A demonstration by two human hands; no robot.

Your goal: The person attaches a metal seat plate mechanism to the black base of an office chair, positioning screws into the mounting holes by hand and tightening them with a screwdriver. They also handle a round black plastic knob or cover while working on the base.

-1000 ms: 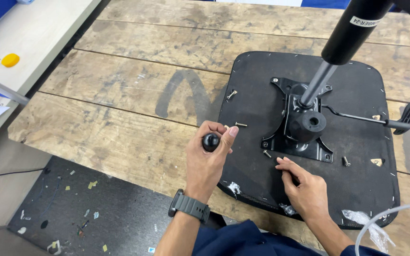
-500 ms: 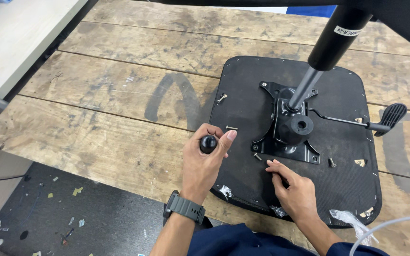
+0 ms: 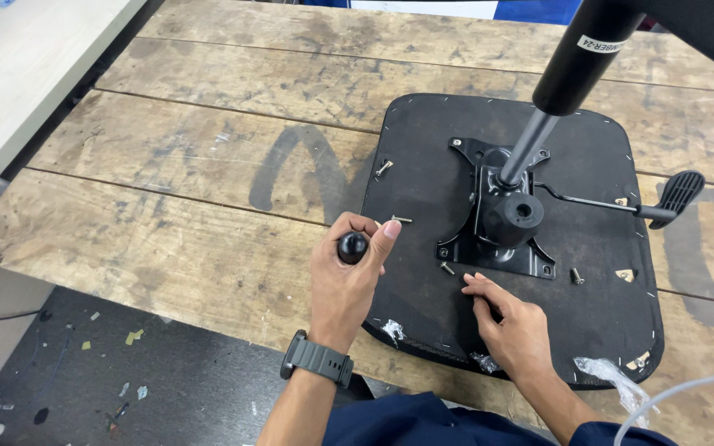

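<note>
My left hand (image 3: pixel 342 285), with a dark watch on its wrist, is closed around a tool's round black handle (image 3: pixel 353 246) at the left edge of an upturned black chair seat (image 3: pixel 597 347). My right hand (image 3: pixel 512 324) rests on the seat's underside. Its fingertips lie just in front of the black metal mechanism plate (image 3: pixel 497 248), close to a loose screw (image 3: pixel 446 268), and I see nothing gripped in them. A second screw (image 3: pixel 401 219) lies by my left thumb.
The seat lies on a worn wooden plank table (image 3: pixel 208 182). A black gas cylinder (image 3: pixel 572 66) rises from the plate, and a lever with a paddle end (image 3: pixel 678 194) sticks out right. More screws (image 3: pixel 383 168) (image 3: pixel 575 276) lie on the seat. Plastic wrap (image 3: pixel 609 376) hangs at the front edge.
My view has shifted a little, so the seat sits further left in the frame. Both hands stay where they were on the seat, the left still gripping the handle.
</note>
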